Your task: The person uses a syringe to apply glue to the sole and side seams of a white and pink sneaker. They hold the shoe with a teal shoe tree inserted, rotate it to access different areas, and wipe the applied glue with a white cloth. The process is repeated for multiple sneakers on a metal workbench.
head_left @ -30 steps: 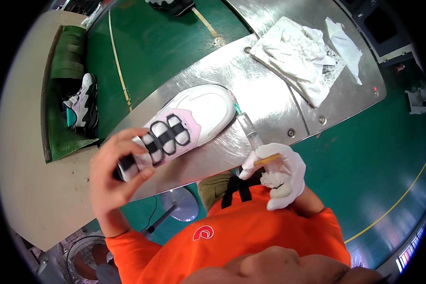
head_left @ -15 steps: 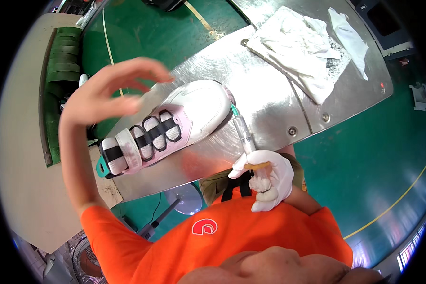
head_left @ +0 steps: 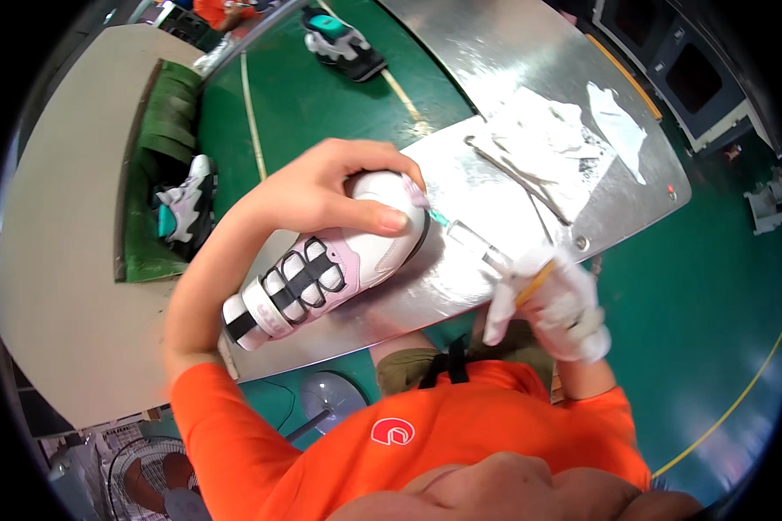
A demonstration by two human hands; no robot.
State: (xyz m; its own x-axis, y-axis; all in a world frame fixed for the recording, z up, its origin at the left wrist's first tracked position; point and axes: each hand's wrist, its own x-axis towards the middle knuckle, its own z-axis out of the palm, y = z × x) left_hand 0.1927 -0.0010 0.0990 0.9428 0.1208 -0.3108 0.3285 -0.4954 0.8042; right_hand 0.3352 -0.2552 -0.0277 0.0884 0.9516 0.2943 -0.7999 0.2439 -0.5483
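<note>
A white and pale pink sneaker (head_left: 365, 252) with black lacing and a strap lies on the metal bench, its toe pointing to the upper right. My bare left hand (head_left: 321, 191) is closed over the toe, thumb on the upper and fingers round the far side. In my gloved right hand (head_left: 565, 308) is a clear syringe (head_left: 478, 243); its teal tip is right beside the front of the toe, and whether it touches cannot be made out. Some of the right glove is blurred. The left fingertips partly curl out of sight past the toe.
Crumpled white cloths (head_left: 543, 143) lie on the metal bench (head_left: 460, 165) toward the far right. Another sneaker (head_left: 187, 204) rests by a green padded rack (head_left: 167, 117) at the left. A further shoe (head_left: 343, 43) is on the green surface beyond.
My left hand has come down from the air onto the toe and taken hold of it. The syringe and my right hand have shifted right, and the syringe now tilts more toward the left.
</note>
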